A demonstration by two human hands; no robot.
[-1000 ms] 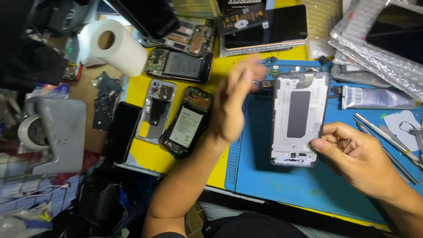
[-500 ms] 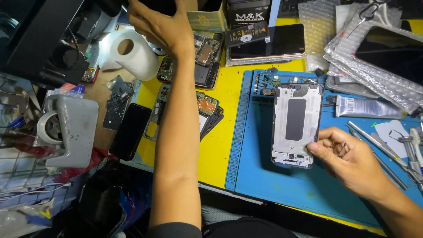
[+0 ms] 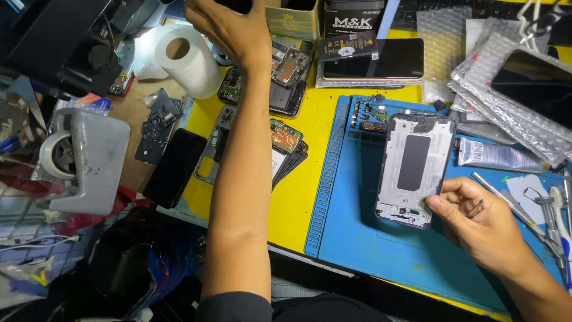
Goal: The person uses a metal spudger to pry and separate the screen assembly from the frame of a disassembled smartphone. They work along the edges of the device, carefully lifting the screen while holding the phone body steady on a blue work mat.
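My left hand (image 3: 229, 33) reaches far up the bench, its fingers curled round a dark object (image 3: 235, 5) that the top edge cuts off. My left forearm crosses over opened phones (image 3: 286, 140) on the yellow table. A silver phone frame (image 3: 414, 170) with a dark rectangle in its middle lies on the blue work mat (image 3: 357, 238). My right hand (image 3: 482, 223) sits at the frame's lower right corner, thumb touching it, with a thin metal tool (image 3: 475, 208) pinched in its fingers.
A paper roll (image 3: 187, 59) stands at the back left, a grey tape dispenser (image 3: 89, 158) at the left. A black phone (image 3: 176, 167) lies near it. A tube (image 3: 497, 156), metal tools (image 3: 524, 214) and bubble-wrapped screens (image 3: 524, 77) lie at the right. Boxes line the back.
My left hand has risen from above the mat and reached to the far back of the bench. My right hand has stayed at the frame's corner.
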